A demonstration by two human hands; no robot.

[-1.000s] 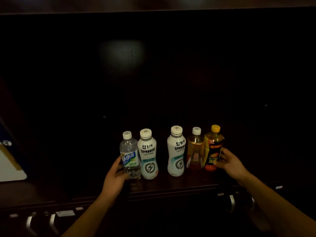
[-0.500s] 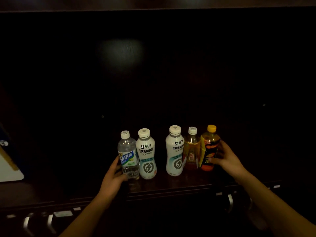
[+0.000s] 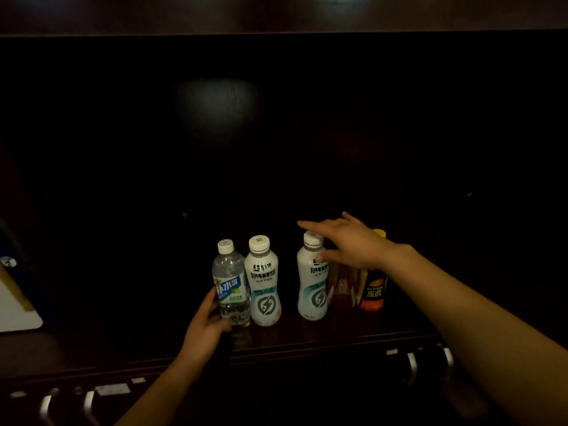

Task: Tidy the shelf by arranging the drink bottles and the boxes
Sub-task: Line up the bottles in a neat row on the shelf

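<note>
The shelf [image 3: 338,332] is seen dark and deep. Five drink bottles stand upright in one row near its front edge, so the lining-up is judged largely done. No box can be made out in the row. A pale flat thing [image 3: 15,309] is glimpsed well off beyond the back of the left hand; whether it is a box cannot be told, so the boxes are counted as work left.

The right hand [image 3: 347,242] is held over the row with its fingers straight and spread, and nothing is gripped by it. Just under those fingers the right white bottle [image 3: 310,287] is found, with the thumb tip close to its neck; contact cannot be confirmed. Under the wrist, a brown bottle [image 3: 341,287] and a dark bottle [image 3: 373,292] are packed close together.

The left hand [image 3: 206,325] is wrapped round the lower part of the clear bottle [image 3: 230,281], thumb in front. On the side away from those fingers, the left white bottle [image 3: 263,284] is set against it. A gap is left between the two white bottles, and closing it is judged the remaining step for the bottles.
</note>
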